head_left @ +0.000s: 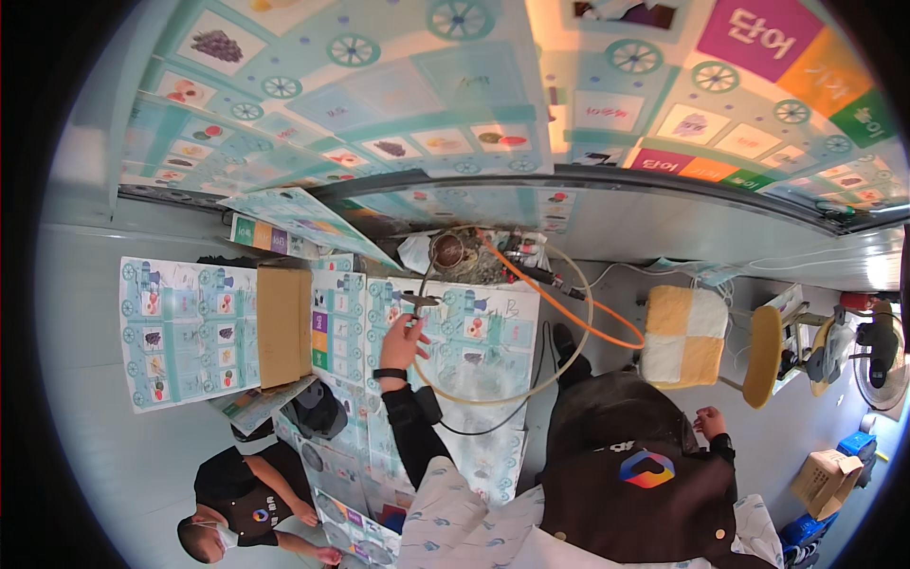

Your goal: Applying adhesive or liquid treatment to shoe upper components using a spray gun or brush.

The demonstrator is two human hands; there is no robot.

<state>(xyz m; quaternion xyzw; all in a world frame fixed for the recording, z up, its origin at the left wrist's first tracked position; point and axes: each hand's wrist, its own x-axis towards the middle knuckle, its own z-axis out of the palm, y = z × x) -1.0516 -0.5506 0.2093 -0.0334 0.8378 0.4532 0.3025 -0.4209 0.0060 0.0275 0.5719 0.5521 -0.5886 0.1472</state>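
Note:
My left hand (403, 343) reaches forward over the patterned sheet on the table (512, 322). Its fingertips are closed on a dark grey, flat-headed tool (420, 301) with a thin stem; I cannot make out its exact kind. Just beyond it, at the back of the table, stands a reddish-brown round cup (448, 250). A beige hose (502, 398) loops around to the right of my left hand. Held low beside my brown apron (616, 455), my right hand (708, 423) has loosely parted fingers and holds nothing that I can see.
An orange hose (569, 311) curves past the table's right edge. A yellow-and-white checked cushion (684, 337) is on the right, with a fan (882, 365) beyond. An open cardboard box (284, 327) stands left. Another person (251, 503) works at lower left.

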